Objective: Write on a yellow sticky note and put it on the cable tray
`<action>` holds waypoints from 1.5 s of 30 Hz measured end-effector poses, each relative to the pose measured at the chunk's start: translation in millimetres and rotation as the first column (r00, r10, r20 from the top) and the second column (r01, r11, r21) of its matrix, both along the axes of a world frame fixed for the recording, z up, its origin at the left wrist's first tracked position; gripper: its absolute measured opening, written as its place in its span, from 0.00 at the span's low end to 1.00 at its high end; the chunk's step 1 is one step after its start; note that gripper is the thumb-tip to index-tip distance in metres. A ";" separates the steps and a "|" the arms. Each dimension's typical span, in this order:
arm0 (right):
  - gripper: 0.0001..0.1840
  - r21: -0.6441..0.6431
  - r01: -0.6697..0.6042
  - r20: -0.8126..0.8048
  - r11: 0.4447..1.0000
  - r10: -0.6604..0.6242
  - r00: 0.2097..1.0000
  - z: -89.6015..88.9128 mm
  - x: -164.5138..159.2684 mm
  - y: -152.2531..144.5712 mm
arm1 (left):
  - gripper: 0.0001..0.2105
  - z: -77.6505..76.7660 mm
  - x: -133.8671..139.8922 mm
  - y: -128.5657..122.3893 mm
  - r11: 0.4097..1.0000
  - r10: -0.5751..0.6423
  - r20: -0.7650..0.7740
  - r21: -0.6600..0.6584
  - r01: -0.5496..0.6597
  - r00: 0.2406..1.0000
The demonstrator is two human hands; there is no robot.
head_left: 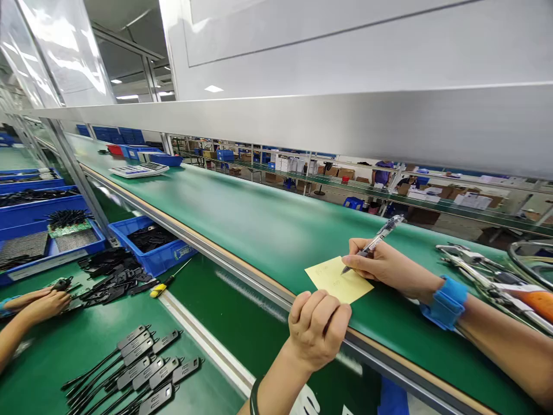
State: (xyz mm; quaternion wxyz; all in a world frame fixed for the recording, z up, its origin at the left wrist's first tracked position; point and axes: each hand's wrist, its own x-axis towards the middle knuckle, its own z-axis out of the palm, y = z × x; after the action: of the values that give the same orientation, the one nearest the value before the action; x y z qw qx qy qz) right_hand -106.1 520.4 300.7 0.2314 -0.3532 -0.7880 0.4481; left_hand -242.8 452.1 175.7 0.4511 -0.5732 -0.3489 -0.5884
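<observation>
My right hand (380, 265) grips a clear-barrelled pen (375, 241), its tip touching a yellow sticky note (334, 279) with faint handwriting. The note lies on the raised green belt (242, 213). A blue band (444, 302) wraps my right wrist. At the belt's near edge, my left hand (318, 328) is closed with curled fingers, right by the note's lower edge. Its fingertips are hidden, so whatever they hold does not show. A dark band (254, 397) circles the left wrist.
Metal tools with an orange handle (536, 302) lie right. A calculator (139, 169) sits farther along the belt. Lower left are black cabled parts (149, 369), a yellow-handled screwdriver (162, 286), a blue bin (159, 259) and a co-worker's hands (45, 305). A metal beam (302, 127) crosses above.
</observation>
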 end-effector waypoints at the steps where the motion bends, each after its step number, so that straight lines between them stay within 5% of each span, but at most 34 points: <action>1: 0.21 0.014 -0.010 0.016 1.000 0.010 1.000 0.5 0.3 0.4 | 0.06 0.0 0.2 -0.3 1.000 0.001 0.001 -0.006 -0.001 1.000; 6: 0.23 0.005 -0.106 0.051 0.994 0.106 0.993 3.2 2.6 2.1 | 0.07 -0.9 1.2 -1.9 0.999 0.002 0.002 -0.036 -0.002 1.000; 29: 0.21 -0.002 0.079 -0.073 0.997 -0.079 0.994 -2.7 -0.3 0.8 | 0.06 -2.4 3.5 0.8 0.999 0.034 0.023 -0.018 -0.033 0.999; 45: 0.15 0.024 0.050 -0.114 0.998 -0.047 0.992 -4.0 -2.0 2.5 | 0.13 -2.4 0.8 -2.4 0.995 0.053 0.000 -0.087 -0.053 0.999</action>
State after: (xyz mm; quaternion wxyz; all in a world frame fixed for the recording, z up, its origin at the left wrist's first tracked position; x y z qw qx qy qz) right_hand -108.1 522.8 296.7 0.2915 -0.3430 -0.7706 0.4511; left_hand -242.0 449.7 173.3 0.4407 -0.5821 -0.3900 -0.5611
